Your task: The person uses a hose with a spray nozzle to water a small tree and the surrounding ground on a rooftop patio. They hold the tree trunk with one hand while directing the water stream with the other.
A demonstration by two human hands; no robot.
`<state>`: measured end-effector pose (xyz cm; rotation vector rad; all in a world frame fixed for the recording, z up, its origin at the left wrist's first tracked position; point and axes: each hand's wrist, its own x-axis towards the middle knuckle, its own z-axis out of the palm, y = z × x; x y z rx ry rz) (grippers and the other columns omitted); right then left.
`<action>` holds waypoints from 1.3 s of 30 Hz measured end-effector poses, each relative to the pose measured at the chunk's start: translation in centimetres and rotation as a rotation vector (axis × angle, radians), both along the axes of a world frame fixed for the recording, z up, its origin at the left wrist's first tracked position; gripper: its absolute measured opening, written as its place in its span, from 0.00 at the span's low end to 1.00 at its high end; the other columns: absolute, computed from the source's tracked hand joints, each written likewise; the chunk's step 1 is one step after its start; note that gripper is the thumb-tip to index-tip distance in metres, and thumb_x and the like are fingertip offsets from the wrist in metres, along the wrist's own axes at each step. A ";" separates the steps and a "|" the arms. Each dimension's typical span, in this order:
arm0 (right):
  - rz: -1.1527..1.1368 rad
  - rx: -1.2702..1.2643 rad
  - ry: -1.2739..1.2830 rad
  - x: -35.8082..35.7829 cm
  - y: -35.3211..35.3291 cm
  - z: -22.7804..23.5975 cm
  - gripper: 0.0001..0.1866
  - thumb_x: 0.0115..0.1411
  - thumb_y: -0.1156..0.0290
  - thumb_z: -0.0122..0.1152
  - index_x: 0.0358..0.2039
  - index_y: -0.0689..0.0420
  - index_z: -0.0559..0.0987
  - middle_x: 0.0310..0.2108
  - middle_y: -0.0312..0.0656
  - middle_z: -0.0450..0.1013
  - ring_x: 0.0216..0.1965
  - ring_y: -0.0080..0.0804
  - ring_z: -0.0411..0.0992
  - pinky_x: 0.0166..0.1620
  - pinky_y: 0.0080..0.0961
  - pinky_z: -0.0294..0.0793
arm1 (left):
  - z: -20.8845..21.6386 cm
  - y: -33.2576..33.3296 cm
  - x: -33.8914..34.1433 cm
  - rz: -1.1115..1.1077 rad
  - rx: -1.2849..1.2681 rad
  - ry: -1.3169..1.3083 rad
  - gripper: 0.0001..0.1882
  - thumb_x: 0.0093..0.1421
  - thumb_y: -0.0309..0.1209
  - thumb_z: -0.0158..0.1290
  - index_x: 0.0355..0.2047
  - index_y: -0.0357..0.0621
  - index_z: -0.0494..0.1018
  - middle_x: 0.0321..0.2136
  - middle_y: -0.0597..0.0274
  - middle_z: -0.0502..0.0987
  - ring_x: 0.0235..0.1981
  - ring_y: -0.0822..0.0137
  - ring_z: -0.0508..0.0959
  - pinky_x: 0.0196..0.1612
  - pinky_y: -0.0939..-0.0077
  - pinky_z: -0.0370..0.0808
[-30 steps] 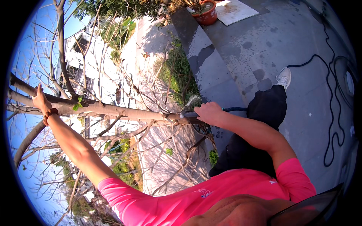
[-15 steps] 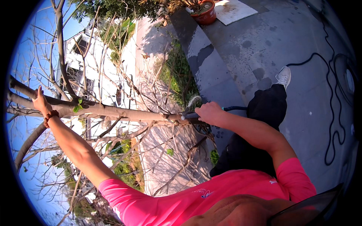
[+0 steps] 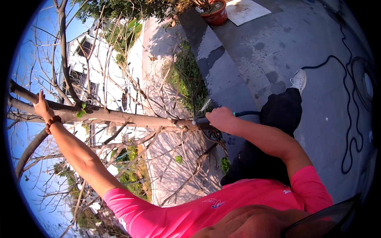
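Observation:
My left hand, a brown beaded bracelet at its wrist, grips the pale tree trunk at the far left; one finger shows above the bark and the others are mostly hidden. My right hand is closed around a dark hose nozzle by the lower part of the trunk. Behind the fist, a teal collar joins a black hose that runs toward my dark trousers. A small whitish spray of water shows just above the nozzle.
Bare branches spread around the trunk. Past them lie a green planting strip and a paved path. A red flowerpot and a white board stand on the grey floor. Loops of black cable lie at right, beyond my white shoe.
The nozzle in my right hand has tilted slightly, and the water spray above it looks shorter and straighter. My left hand stays in place on the trunk.

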<state>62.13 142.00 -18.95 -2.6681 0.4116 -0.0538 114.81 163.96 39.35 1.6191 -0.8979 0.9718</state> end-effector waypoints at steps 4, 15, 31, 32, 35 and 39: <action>0.255 -0.003 0.249 -0.4 0.4 0.4 0.16 0.54 0.58 0.71 0.35 0.56 0.81 0.32 0.43 0.81 0.39 0.42 0.81 0.39 0.41 0.79 | -0.1 0.0 -0.1 -0.021 -0.007 -0.006 0.25 0.54 0.34 0.69 0.46 0.28 0.77 0.38 0.58 0.80 0.37 0.66 0.79 0.44 0.72 0.74; 0.056 0.024 0.074 0.0 0.1 0.0 0.15 0.55 0.59 0.71 0.38 0.54 0.86 0.32 0.41 0.81 0.39 0.41 0.81 0.38 0.39 0.80 | 0.2 0.0 0.1 0.001 0.000 -0.014 0.25 0.54 0.34 0.69 0.45 0.27 0.77 0.38 0.56 0.80 0.37 0.66 0.80 0.44 0.72 0.76; 0.157 0.011 0.172 -0.1 0.0 -0.6 0.10 0.56 0.63 0.69 0.37 0.52 0.86 0.33 0.43 0.82 0.38 0.41 0.81 0.36 0.38 0.79 | 0.4 0.2 1.4 0.019 -0.002 -0.040 0.26 0.53 0.38 0.70 0.44 0.29 0.78 0.35 0.56 0.82 0.35 0.67 0.82 0.43 0.74 0.76; 0.188 0.004 0.208 -0.2 0.1 -0.6 0.10 0.56 0.64 0.69 0.37 0.52 0.86 0.33 0.43 0.82 0.38 0.41 0.81 0.36 0.38 0.79 | 0.5 0.3 1.3 0.035 0.006 -0.036 0.26 0.53 0.38 0.70 0.44 0.28 0.78 0.35 0.56 0.82 0.35 0.67 0.82 0.43 0.74 0.77; 0.220 -0.003 0.233 -0.5 0.4 0.0 0.10 0.56 0.64 0.68 0.37 0.52 0.86 0.33 0.43 0.82 0.38 0.41 0.81 0.36 0.37 0.79 | 0.5 0.8 1.1 0.019 0.009 -0.037 0.26 0.53 0.37 0.70 0.45 0.28 0.78 0.35 0.56 0.82 0.36 0.67 0.82 0.43 0.74 0.77; -0.017 -0.031 -0.018 -0.4 -1.0 -0.2 0.10 0.56 0.63 0.69 0.36 0.54 0.86 0.32 0.44 0.81 0.37 0.41 0.81 0.36 0.37 0.80 | -0.2 -0.2 0.4 -0.032 -0.016 0.001 0.27 0.53 0.34 0.70 0.47 0.27 0.76 0.40 0.57 0.80 0.38 0.65 0.80 0.45 0.72 0.76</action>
